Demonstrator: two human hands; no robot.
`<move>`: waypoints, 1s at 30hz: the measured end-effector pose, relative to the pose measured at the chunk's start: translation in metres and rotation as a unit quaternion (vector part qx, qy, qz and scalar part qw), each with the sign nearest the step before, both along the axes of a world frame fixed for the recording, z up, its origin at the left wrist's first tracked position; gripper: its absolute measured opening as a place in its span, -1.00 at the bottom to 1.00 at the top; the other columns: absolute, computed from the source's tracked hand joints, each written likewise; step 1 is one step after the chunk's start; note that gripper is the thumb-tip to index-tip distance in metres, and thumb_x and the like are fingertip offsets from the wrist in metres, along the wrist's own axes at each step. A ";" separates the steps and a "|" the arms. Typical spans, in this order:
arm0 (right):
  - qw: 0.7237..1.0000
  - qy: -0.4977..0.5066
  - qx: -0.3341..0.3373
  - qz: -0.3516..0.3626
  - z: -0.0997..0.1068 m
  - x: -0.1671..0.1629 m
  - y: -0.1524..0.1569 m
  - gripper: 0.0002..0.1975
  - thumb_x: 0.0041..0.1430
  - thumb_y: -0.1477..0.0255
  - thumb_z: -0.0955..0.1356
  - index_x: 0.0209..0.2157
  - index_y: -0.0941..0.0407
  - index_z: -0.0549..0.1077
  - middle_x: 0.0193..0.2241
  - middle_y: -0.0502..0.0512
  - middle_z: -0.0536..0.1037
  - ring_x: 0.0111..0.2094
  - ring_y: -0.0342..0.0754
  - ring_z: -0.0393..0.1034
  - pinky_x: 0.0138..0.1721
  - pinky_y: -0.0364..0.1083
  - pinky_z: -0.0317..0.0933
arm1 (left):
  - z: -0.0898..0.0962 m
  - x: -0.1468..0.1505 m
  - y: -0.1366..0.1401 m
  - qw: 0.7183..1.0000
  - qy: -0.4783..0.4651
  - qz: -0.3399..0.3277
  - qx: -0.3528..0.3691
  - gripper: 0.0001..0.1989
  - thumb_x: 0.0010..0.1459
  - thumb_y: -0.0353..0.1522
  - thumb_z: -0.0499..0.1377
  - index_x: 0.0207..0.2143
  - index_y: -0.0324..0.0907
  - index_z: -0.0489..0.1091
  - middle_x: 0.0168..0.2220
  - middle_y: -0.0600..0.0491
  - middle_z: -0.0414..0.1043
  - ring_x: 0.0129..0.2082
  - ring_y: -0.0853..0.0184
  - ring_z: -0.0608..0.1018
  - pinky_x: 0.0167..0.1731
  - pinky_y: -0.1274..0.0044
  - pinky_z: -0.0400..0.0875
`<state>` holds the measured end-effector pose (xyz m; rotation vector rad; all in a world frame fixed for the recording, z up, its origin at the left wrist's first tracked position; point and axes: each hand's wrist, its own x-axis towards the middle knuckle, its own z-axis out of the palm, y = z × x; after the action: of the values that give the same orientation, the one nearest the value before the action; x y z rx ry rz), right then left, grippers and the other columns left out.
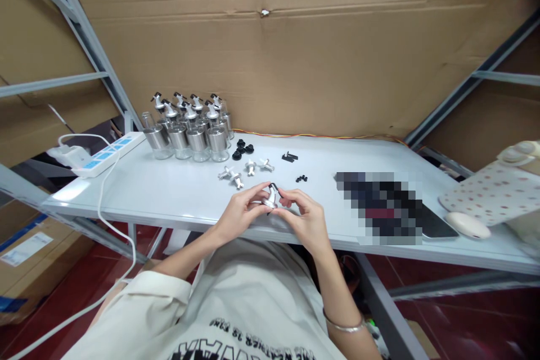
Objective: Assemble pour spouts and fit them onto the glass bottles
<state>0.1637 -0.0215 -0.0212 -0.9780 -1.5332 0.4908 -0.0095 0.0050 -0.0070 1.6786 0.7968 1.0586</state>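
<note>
Left hand (237, 215) and right hand (309, 218) pinch silver spout (270, 199), apparently for steadiness; loose spouts (251, 167) lie far-left of it, likely for reach.

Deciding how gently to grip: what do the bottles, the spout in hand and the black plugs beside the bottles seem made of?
Bottles: see-through bases suggest glass, though clear plastic is possible; grey sheen suggests brushed metal sleeves.
Spout: silvery shine suggests metal, or metal-coated plastic.
Plugs: dark, no metallic gleam, so rubber or plastic; too small to tell.
</note>
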 end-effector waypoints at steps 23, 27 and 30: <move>0.999 -0.023 -0.039 0.031 0.006 -0.005 -0.001 -0.76 0.09 0.39 0.39 -0.15 0.04 0.43 -0.23 0.09 0.52 -0.29 -0.07 0.43 -0.17 -0.03 0.36 | -0.007 0.001 0.001 0.999 -0.040 0.006 0.025 -0.37 0.11 -0.35 0.20 0.23 -0.20 0.13 0.05 -0.12 0.38 0.04 0.25 0.48 0.07 0.40 0.38; 0.999 -0.033 -0.029 0.012 0.005 -0.004 -0.001 -0.74 0.07 0.39 0.41 -0.14 0.04 0.45 -0.26 0.07 0.54 -0.29 -0.05 0.43 -0.17 -0.03 0.37 | -0.006 0.001 0.000 0.999 -0.046 0.011 0.014 -0.42 0.12 -0.34 0.20 0.19 -0.18 0.17 -0.01 -0.09 0.44 0.01 0.26 0.50 0.05 0.42 0.40; 0.999 -0.027 -0.030 -0.002 0.003 -0.005 -0.002 -0.75 0.08 0.40 0.41 -0.16 0.04 0.46 -0.25 0.06 0.55 -0.30 -0.07 0.43 -0.19 -0.05 0.36 | -0.004 0.001 -0.001 0.999 -0.041 0.003 0.028 -0.62 0.14 -0.33 0.18 0.02 -0.21 0.34 -0.02 -0.09 0.46 0.00 0.25 0.51 0.04 0.44 0.41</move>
<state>0.1590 -0.0231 -0.0179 -1.0470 -1.5732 0.5131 -0.0083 0.0041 -0.0109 1.6693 0.7245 1.1569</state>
